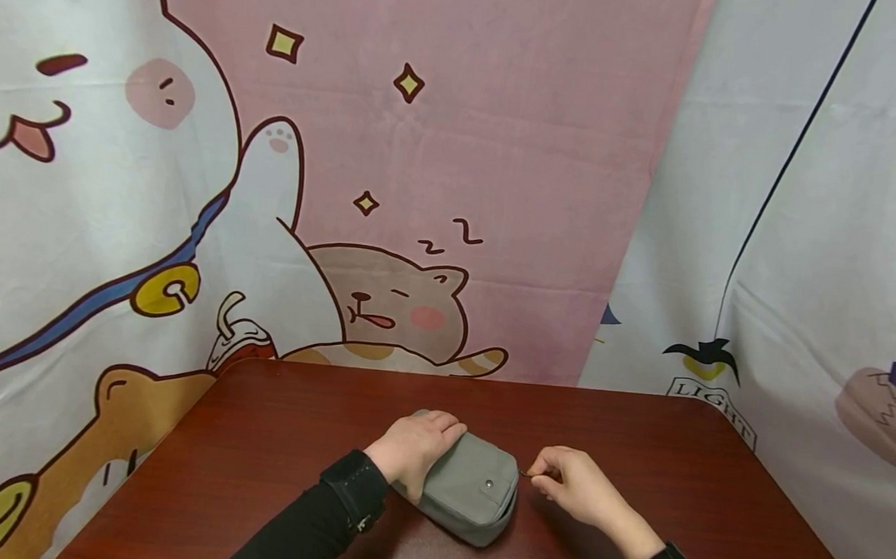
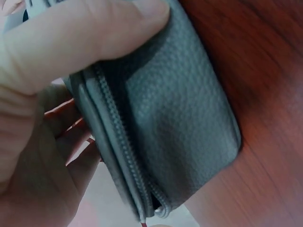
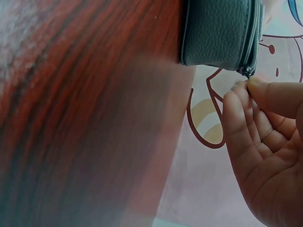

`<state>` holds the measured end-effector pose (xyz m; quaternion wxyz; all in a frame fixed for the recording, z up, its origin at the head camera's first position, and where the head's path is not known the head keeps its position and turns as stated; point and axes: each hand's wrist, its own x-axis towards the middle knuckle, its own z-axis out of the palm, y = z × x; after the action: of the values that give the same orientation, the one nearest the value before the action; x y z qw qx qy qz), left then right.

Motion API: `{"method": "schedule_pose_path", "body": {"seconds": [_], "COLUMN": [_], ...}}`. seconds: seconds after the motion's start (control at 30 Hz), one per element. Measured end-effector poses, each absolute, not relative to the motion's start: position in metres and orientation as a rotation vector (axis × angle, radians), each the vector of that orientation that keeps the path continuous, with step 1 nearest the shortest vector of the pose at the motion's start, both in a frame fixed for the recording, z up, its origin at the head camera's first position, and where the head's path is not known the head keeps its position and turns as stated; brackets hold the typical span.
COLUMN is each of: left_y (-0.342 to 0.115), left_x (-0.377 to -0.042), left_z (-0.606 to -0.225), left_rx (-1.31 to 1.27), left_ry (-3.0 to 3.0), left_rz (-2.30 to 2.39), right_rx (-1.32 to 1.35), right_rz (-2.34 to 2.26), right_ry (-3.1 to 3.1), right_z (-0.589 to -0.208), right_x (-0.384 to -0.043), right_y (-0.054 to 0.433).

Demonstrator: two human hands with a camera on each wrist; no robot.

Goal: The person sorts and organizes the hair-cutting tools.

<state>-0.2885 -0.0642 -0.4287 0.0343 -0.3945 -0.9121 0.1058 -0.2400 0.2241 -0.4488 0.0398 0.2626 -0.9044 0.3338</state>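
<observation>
A grey-green leather-look zippered pouch (image 1: 477, 481), with a round snap on its top, sits on the table. My left hand (image 1: 420, 452) grips its far left end, the thumb (image 2: 94, 33) along one side and the fingers over the opposite side. Along the pouch's side runs a zipper (image 2: 116, 116), with a small dark gap at its lower end in the left wrist view. My right hand (image 1: 574, 485) pinches the pull at the zipper's slider (image 3: 246, 72) between thumb and forefinger, just off the pouch's right end.
The reddish-brown wooden table (image 1: 299, 423) has rounded far corners. Behind it hangs a cloth backdrop (image 1: 534, 191) printed with cartoon animals, in pink and white.
</observation>
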Motion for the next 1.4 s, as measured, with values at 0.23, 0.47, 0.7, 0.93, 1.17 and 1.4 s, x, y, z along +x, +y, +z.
{"method": "schedule_pose_path", "body": {"seconds": [0.23, 0.47, 0.7, 0.93, 1.17, 1.4], "left_y": [-0.0644, -0.0617, -0.0598, -0.0592, -0.0590, -0.0579], "left_x": [-0.2870, -0.2871, -0.2853, -0.2842, -0.2835, -0.2818], "left_z": [-0.4301, -0.4331, -0.4330, -0.4320, -0.4324, -0.4299], "left_rx": [-1.168, -1.135, -1.078, -1.042, -1.031, -1.030], "left_ry": [-2.814, -2.831, -2.855, -2.880, -2.872, -2.853], "left_rz": [0.253, 0.239, 0.200, 0.175, 0.175, 0.196], "right_rx": [0.818, 0.821, 0.797, 0.790, 0.784, 0.759], "right_rz": [1.010, 0.963, 0.948, 0.949, 0.877, 0.848], "right_ry": [-2.762, -2.766, -2.759, -2.760, -2.767, -2.783], "right_z": [-0.4479, -0.4460, -0.4435, -0.4432, -0.4432, -0.4425], "right_x": [-0.2395, -0.2376, -0.2365, -0.2366, -0.2360, -0.2350], "right_y": [0.2237, 0.2229, 0.2225, 0.2221, 0.2215, 0.2208]}}
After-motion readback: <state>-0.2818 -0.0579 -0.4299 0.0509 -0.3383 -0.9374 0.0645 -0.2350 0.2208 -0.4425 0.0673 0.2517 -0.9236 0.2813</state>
